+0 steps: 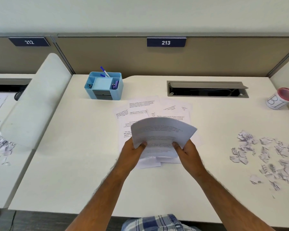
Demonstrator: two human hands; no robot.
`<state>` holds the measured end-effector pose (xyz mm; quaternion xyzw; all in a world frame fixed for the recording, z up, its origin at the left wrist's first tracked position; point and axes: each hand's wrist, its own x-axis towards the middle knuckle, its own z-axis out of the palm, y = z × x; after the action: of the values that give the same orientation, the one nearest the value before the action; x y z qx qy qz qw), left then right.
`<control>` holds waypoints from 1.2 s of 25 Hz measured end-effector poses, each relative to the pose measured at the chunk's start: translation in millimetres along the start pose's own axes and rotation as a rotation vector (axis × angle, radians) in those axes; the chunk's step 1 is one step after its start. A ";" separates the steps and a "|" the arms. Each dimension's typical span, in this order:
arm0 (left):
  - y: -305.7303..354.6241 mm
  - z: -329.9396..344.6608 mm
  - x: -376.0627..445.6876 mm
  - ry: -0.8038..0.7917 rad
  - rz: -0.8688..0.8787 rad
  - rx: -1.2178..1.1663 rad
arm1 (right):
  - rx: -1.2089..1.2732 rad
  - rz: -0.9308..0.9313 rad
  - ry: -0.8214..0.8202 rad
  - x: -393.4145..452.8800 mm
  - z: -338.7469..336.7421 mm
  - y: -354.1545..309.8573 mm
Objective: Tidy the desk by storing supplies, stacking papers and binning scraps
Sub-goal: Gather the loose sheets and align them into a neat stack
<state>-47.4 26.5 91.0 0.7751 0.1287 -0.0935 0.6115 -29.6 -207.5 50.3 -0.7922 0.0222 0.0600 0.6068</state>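
A bundle of printed sheets (163, 130) curves upward above the desk, held at its near corners. My left hand (132, 151) grips the left corner and my right hand (186, 151) grips the right corner, thumbs on top. Under the bundle several loose printed papers (157, 107) lie fanned on the white desk (73, 164). A heap of torn paper scraps (265, 157) is spread at the right. The small white bin cup with a pink rim (282, 98) stands at the far right. The blue desk organizer (104, 85) with pens and clips sits at the back left.
An open cable slot (207, 89) is set into the desk behind the papers. A padded grey divider (35, 100) separates the neighbouring desk on the left, which carries more scraps (0, 144) and a sheet. A partition panel marked 213 (166, 42) closes the back.
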 end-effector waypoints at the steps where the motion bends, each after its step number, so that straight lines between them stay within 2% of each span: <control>1: -0.5 2.0 2.0 -0.004 -0.011 -0.015 | 0.011 0.001 0.002 0.2 -3.0 -0.2; 4: -4.5 7.7 8.6 -0.005 -0.039 -0.030 | 0.016 0.015 -0.018 0.2 -13.0 2.6; 8: -27.5 8.9 28.2 0.042 -0.171 -0.023 | -0.005 0.050 -0.030 2.5 -24.8 17.5; 12: -63.9 -5.6 46.4 0.331 -0.273 0.213 | 0.010 0.115 0.058 6.6 -35.8 34.9; 14: -77.0 -15.2 49.0 0.397 -0.372 0.367 | -0.001 0.134 0.097 9.8 -42.1 41.9; 18: -93.8 -20.4 50.7 0.403 -0.485 0.494 | -0.021 0.161 0.144 15.5 -53.1 52.8; 25: -109.6 -5.1 53.8 0.437 -0.472 0.544 | -0.028 0.187 0.150 23.2 -63.5 65.2; 30: -110.1 -13.4 61.2 0.384 -0.528 0.529 | -0.030 0.196 0.141 24.7 -67.8 69.0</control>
<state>-24.0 68.9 -26.1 0.8491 0.4061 -0.1304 0.3116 -7.9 -290.0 -1.5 -0.7974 0.1412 0.0633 0.5833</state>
